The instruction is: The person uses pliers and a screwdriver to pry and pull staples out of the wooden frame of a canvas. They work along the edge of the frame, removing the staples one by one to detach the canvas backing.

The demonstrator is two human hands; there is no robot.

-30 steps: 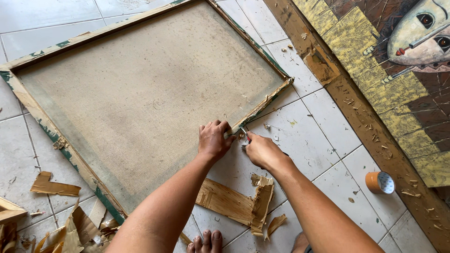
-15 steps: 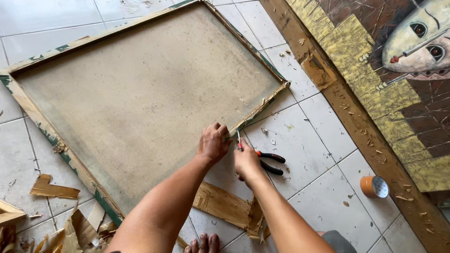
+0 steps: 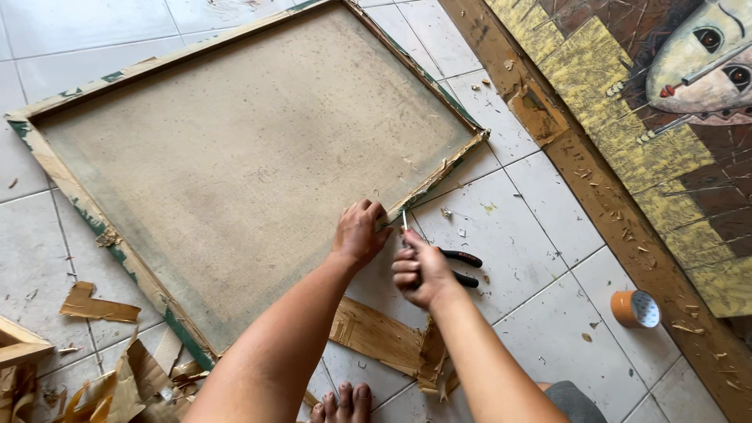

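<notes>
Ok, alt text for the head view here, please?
Left hand presses a canvas frame's edge on the tile floor while the right hand grips pliers beside it. Wood scraps and a tape roll lie nearby.

One view only — a head-worn camera looking steeply down at the tiled floor from standing or crouching height. The canvas frame (image 3: pixel 243 168) fills the upper left; the painted panel (image 3: pixel 666 133) runs right of it — fairly near.
</notes>
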